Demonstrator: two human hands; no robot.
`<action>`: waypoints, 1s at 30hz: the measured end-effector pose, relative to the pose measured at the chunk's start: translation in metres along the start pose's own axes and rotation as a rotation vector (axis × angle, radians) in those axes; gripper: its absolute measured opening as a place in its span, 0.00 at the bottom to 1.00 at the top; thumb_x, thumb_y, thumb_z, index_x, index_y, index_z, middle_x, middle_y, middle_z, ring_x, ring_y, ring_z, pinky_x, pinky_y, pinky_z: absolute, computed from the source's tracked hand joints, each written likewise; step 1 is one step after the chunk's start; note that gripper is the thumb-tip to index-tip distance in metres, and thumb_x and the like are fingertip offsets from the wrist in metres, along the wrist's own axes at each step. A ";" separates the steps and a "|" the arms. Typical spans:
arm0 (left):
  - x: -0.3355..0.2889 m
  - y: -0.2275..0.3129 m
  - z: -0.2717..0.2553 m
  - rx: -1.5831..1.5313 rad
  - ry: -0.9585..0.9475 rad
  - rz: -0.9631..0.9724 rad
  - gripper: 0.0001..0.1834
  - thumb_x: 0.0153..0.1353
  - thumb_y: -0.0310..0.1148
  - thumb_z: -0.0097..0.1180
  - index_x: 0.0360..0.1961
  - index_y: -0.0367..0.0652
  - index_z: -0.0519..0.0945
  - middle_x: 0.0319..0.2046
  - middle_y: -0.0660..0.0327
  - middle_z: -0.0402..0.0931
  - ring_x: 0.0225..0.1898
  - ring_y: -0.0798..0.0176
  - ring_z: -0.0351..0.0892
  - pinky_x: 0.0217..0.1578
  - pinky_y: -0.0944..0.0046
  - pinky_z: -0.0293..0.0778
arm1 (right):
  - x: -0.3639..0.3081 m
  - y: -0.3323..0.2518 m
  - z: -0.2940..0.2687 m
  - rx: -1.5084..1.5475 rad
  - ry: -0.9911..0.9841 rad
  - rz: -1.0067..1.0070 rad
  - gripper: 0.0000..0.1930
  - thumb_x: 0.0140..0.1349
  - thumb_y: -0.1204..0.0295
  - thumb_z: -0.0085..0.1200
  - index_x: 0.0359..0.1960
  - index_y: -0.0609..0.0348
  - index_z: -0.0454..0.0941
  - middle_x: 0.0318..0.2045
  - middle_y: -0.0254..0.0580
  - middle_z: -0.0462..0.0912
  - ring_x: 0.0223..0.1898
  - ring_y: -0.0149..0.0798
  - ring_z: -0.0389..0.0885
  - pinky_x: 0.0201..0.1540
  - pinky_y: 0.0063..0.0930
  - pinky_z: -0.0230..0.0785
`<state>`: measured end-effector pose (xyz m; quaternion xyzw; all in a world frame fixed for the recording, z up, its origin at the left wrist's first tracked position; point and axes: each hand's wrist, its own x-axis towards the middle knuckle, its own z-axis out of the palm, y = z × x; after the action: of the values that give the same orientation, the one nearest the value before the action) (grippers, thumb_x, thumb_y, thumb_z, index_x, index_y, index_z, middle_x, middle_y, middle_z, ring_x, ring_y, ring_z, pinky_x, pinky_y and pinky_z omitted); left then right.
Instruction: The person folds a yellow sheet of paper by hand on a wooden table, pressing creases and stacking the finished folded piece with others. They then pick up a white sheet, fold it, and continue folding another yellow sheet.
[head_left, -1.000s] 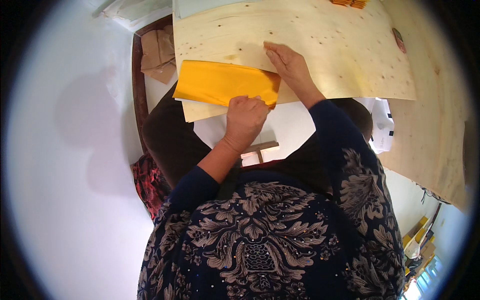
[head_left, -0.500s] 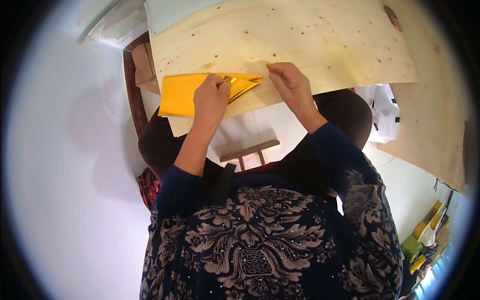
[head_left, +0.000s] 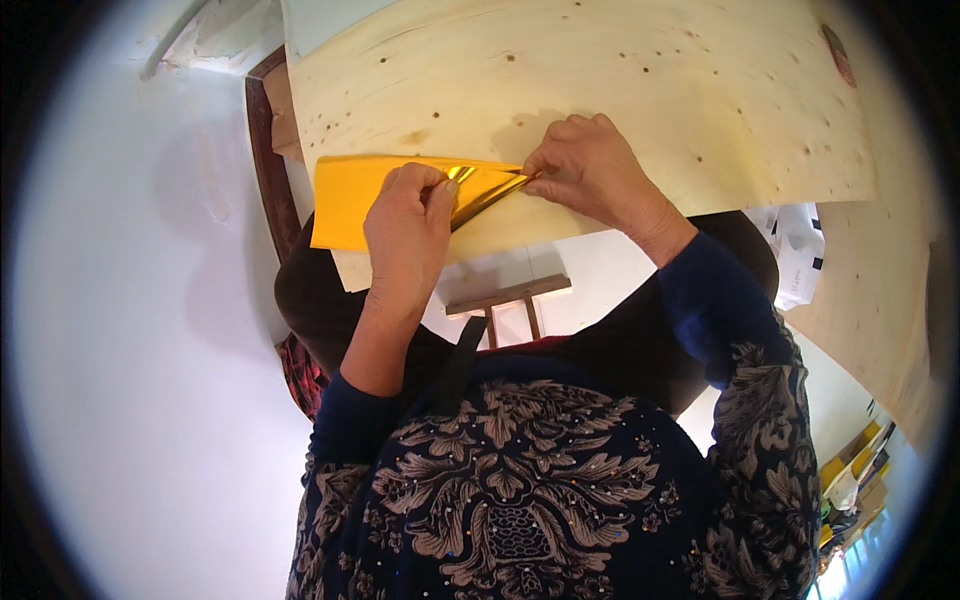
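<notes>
A folded sheet of yellow-gold foil paper [head_left: 343, 205] lies along the near left edge of the wooden board, its shiny side showing on a folded-in flap. My left hand [head_left: 410, 225] is closed on the paper near its middle, thumb and fingers pinching the fold. At the paper's pointed right end, my right hand [head_left: 590, 175] pinches the narrow tip between thumb and fingertips. The layers at that tip are partly hidden by my fingers.
The pale wooden board [head_left: 640, 110] spans the space over my knees. A small reddish-brown object [head_left: 838, 55] rests at its far right. Below stands a small wooden frame [head_left: 510, 297]. A white bag [head_left: 797, 255] is beside my right knee; a white wall [head_left: 150, 350] rises on the left.
My right hand has come left and down onto the paper's tip and closed on it; before, it was apart from the paper. My left hand stays on the fold.
</notes>
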<state>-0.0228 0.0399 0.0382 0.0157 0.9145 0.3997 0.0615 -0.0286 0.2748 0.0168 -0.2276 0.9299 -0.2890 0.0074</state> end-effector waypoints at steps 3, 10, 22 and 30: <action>0.004 -0.005 0.000 -0.021 0.002 -0.037 0.07 0.60 0.30 0.60 0.34 0.36 0.79 0.25 0.53 0.79 0.27 0.57 0.80 0.32 0.62 0.74 | 0.001 0.001 0.001 0.002 -0.016 0.024 0.08 0.55 0.61 0.65 0.30 0.48 0.84 0.28 0.31 0.78 0.39 0.37 0.76 0.45 0.34 0.63; 0.008 -0.006 0.006 -0.053 0.005 -0.161 0.07 0.61 0.29 0.60 0.35 0.35 0.81 0.24 0.57 0.80 0.24 0.67 0.79 0.30 0.68 0.74 | -0.008 -0.003 0.004 -0.002 0.085 0.043 0.16 0.57 0.62 0.63 0.46 0.47 0.80 0.29 0.31 0.75 0.35 0.37 0.75 0.43 0.35 0.63; 0.010 -0.005 0.002 -0.069 -0.016 -0.163 0.06 0.61 0.27 0.61 0.34 0.34 0.79 0.27 0.58 0.80 0.26 0.70 0.77 0.31 0.71 0.73 | -0.029 -0.020 0.008 -0.157 0.000 -0.092 0.29 0.54 0.61 0.63 0.60 0.49 0.75 0.24 0.26 0.70 0.29 0.31 0.71 0.39 0.30 0.61; 0.007 -0.006 0.004 -0.231 -0.014 -0.243 0.05 0.61 0.25 0.61 0.34 0.34 0.79 0.28 0.59 0.80 0.28 0.70 0.75 0.33 0.70 0.73 | -0.027 -0.020 0.009 -0.162 0.010 -0.082 0.27 0.55 0.62 0.63 0.59 0.51 0.76 0.23 0.25 0.70 0.27 0.30 0.69 0.37 0.28 0.60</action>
<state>-0.0296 0.0387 0.0303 -0.0994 0.8570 0.4918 0.1174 0.0054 0.2669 0.0171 -0.2640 0.9400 -0.2142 -0.0276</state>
